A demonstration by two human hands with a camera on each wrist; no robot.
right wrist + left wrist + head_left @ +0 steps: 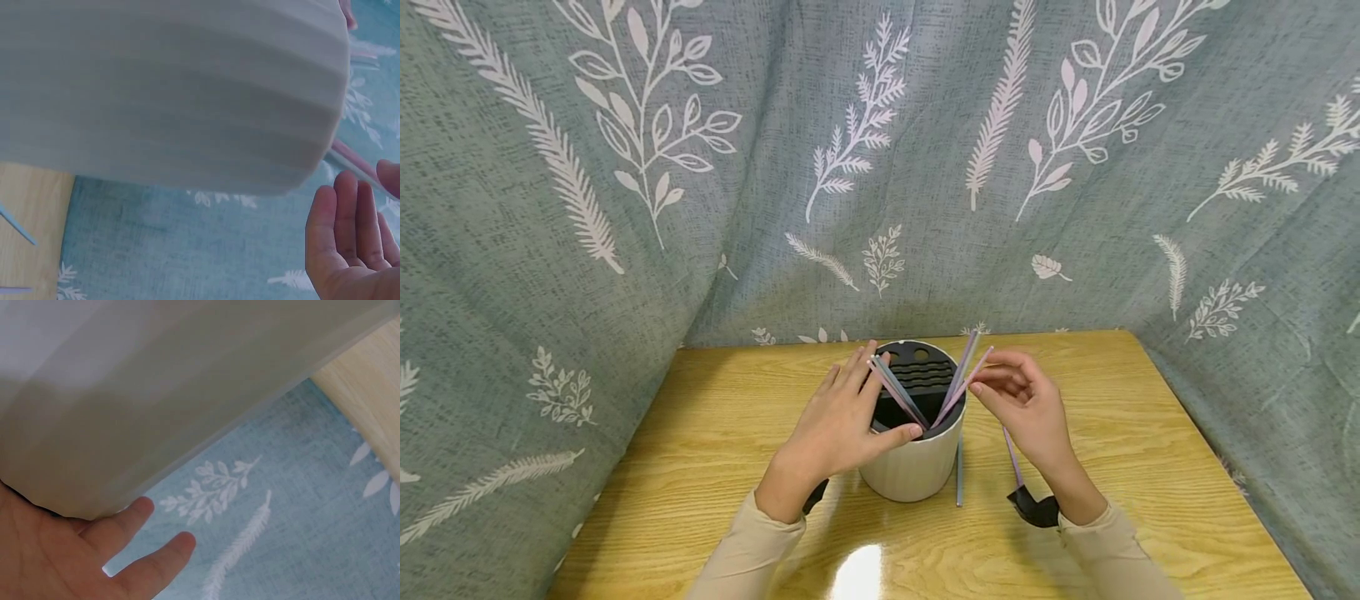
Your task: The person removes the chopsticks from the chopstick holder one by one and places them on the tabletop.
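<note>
A white ribbed holder [901,477] stands on the table, its black insert [917,375] showing round holes, wavy slots and an open front compartment. Several thin pastel straws [957,379] lean out of that compartment, some left, some right. My left hand [842,417] rests at the holder's left rim, fingers extended and thumb along the front edge. Between thumb and index finger, my right hand [1026,404] pinches a pink straw [964,387] leaning right, whose lower end is hidden in the compartment. Both wrist views are mostly filled by the holder's ribbed wall [156,394].
On the wooden table [715,467], a blue-grey straw [959,475] lies right of the holder. A purple straw [1012,458] lies partly under my right wrist. Behind the table hangs a grey-blue curtain [940,267] with white leaves.
</note>
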